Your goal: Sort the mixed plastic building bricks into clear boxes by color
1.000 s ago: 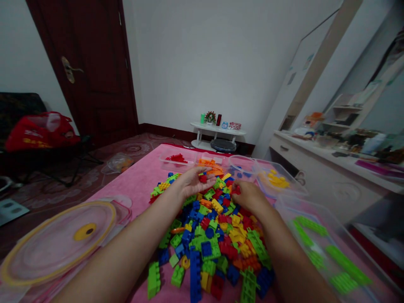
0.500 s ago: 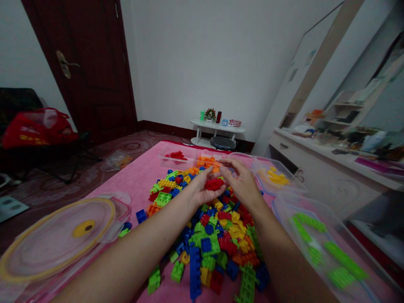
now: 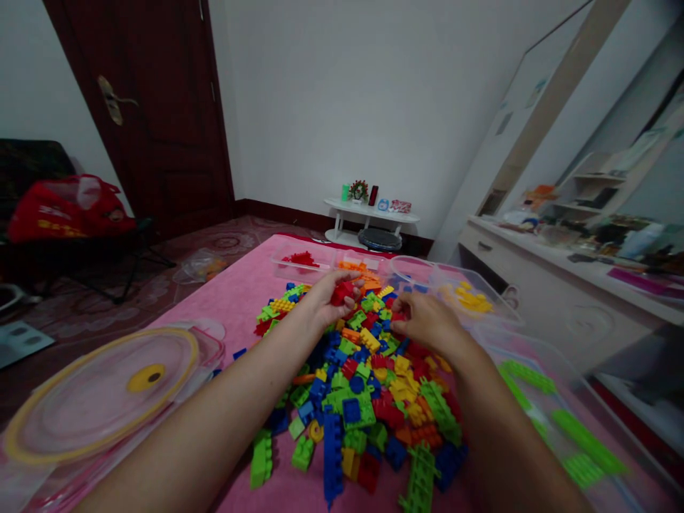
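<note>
No readable text. Red plastic bag (image 3: pixel 72 214), left side of frame: white and yellow lettering (image 3: pixel 58 232), too blurred to read.

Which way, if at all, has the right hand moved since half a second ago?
Yes: the right hand moved rightward and lower, against the white side table.
</note>
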A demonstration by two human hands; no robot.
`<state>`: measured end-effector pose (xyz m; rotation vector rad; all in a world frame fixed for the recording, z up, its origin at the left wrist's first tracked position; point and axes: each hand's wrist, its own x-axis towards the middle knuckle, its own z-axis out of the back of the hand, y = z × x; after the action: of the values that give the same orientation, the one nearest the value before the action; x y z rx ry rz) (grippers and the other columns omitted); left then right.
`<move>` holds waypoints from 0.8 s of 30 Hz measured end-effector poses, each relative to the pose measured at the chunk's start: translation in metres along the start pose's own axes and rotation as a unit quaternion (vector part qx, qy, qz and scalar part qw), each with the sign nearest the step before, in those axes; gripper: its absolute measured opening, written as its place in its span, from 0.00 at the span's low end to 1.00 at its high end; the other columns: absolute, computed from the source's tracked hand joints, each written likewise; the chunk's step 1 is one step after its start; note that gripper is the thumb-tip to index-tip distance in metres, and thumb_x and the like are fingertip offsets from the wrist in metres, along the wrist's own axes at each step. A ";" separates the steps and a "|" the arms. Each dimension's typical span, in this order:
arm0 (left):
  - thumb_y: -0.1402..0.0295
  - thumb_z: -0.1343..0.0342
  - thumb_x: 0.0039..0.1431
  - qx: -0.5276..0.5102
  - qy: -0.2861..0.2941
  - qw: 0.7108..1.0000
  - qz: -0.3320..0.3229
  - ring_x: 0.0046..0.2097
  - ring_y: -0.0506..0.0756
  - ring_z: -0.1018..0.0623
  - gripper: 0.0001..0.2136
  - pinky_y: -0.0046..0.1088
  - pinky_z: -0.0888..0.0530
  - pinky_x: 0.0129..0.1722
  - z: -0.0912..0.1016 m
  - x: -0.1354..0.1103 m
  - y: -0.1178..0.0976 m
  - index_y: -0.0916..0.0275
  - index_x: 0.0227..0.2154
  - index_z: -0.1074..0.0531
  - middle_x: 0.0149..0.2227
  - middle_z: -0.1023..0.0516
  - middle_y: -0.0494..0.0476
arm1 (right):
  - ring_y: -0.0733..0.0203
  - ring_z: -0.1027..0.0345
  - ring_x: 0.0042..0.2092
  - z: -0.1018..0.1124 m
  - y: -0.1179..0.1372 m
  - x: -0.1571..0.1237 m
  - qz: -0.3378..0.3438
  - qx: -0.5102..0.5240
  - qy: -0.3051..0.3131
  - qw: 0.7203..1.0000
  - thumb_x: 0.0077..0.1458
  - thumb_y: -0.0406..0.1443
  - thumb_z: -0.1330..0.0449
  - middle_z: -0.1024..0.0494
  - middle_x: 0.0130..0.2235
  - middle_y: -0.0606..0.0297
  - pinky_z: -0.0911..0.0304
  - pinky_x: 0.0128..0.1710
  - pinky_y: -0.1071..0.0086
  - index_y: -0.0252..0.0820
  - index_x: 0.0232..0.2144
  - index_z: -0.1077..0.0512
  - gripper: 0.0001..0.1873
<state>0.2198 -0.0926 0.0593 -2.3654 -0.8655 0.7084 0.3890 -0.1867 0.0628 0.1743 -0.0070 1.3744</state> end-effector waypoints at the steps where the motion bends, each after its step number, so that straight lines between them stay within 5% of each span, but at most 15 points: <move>1: 0.76 0.48 0.52 0.005 0.000 1.000 0.005 0.19 0.44 0.32 0.03 0.12 0.42 0.11 0.000 0.001 0.001 0.67 0.30 0.32 0.26 0.28 0.55 | 0.62 0.33 0.34 0.003 -0.005 0.000 -0.005 -0.003 0.001 1.000 0.41 0.36 0.39 0.24 0.34 0.65 0.50 0.28 0.72 0.43 0.31 0.29 0.10; 8: 0.73 0.48 0.54 0.081 0.000 0.995 0.049 0.20 0.46 0.28 0.05 0.12 0.40 0.12 0.002 0.003 0.005 0.65 0.33 0.30 0.28 0.24 0.56 | 0.61 0.34 0.34 -0.010 -0.016 0.003 -0.012 -0.009 0.033 0.999 0.39 0.32 0.40 0.25 0.32 0.65 0.51 0.28 0.72 0.42 0.28 0.30 0.08; 16: 0.57 0.50 0.57 0.262 0.024 0.963 0.064 0.25 0.49 0.24 0.15 0.15 0.37 0.13 -0.004 -0.004 0.016 0.60 0.42 0.30 0.38 0.23 0.58 | 0.65 0.37 0.26 0.002 -0.004 0.007 0.026 0.193 -0.159 0.968 0.42 0.32 0.44 0.27 0.26 0.67 0.46 0.27 0.73 0.39 0.28 0.29 0.07; 20: 0.53 0.47 0.55 0.260 0.040 0.963 0.062 0.27 0.51 0.22 0.17 0.16 0.36 0.14 -0.007 -0.007 0.019 0.60 0.40 0.31 0.37 0.24 0.56 | 0.64 0.34 0.29 0.000 0.015 0.005 0.089 0.326 -0.184 0.923 0.44 0.33 0.43 0.25 0.29 0.65 0.41 0.29 0.72 0.38 0.29 0.30 0.07; 24: 0.57 0.43 0.52 0.253 0.063 0.965 0.031 0.22 0.48 0.25 0.14 0.13 0.43 0.12 -0.006 -0.005 0.019 0.63 0.35 0.30 0.31 0.25 0.56 | 0.63 0.33 0.30 -0.006 0.021 0.005 0.076 0.359 -0.205 0.907 0.45 0.38 0.40 0.24 0.32 0.63 0.39 0.30 0.70 0.39 0.32 0.28 0.11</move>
<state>0.2285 -0.1108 0.0533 -1.9561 -0.4844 0.6967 0.3686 -0.1771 0.0601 1.1019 0.1391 1.4211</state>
